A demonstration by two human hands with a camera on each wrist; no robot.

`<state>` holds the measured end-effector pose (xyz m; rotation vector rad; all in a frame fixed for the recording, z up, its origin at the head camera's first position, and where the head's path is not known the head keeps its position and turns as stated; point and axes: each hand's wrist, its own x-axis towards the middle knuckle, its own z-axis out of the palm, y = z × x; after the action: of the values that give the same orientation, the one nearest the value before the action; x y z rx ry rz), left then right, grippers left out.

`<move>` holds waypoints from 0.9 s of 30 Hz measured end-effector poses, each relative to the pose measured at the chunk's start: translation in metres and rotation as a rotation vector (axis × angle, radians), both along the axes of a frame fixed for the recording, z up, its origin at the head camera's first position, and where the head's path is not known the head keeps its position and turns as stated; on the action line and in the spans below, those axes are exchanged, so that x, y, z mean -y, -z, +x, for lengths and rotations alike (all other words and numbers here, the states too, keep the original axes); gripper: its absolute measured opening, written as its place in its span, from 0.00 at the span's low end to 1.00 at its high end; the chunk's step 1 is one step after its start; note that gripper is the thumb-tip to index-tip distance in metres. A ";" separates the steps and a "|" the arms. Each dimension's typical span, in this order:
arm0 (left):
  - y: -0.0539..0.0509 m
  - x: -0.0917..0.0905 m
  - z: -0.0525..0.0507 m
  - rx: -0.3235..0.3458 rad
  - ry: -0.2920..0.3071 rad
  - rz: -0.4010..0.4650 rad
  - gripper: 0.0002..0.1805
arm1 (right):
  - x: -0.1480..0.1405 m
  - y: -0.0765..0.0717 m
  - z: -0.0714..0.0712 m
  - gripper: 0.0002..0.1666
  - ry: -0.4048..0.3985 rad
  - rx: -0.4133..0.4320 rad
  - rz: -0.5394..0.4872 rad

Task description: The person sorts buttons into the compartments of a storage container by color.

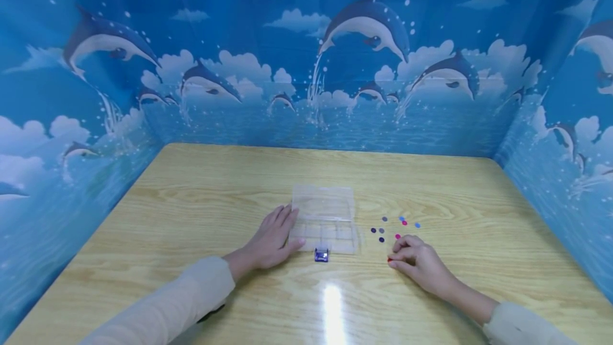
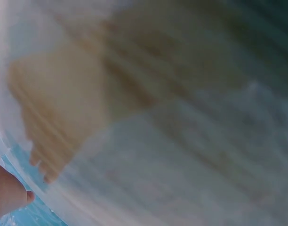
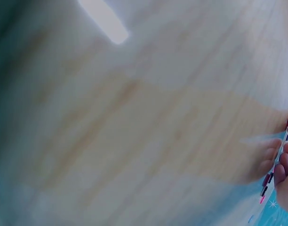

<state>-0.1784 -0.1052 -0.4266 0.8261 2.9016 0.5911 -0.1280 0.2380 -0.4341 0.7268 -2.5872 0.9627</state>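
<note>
A clear plastic compartment box lies on the table, its lid folded back. My left hand rests along the box's left side, fingers extended and thumb at the near left corner. In the left wrist view only a bit of that hand shows. Between thumb and fingertips, my right hand pinches a small red disc, right of the box. The right wrist view catches its fingers at the edge. Beyond them lie several small discs: dark purple, grey, pink and blue.
A small shiny dark-blue piece sits against the box's front edge. The wood-grain table reflects a bright light strip near its front. Blue dolphin-print curtains surround the back and sides.
</note>
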 end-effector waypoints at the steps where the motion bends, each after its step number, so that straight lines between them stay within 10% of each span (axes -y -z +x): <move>1: 0.000 0.000 0.000 0.002 0.000 0.002 0.42 | 0.000 0.000 0.000 0.06 -0.001 0.000 0.001; 27: -0.003 -0.006 0.002 0.037 -0.060 0.005 0.45 | 0.004 -0.002 -0.001 0.14 -0.032 -0.019 0.056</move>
<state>-0.1763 -0.0996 -0.4235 0.7230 2.9019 0.6116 -0.1288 0.2341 -0.4318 0.7897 -2.6023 0.8917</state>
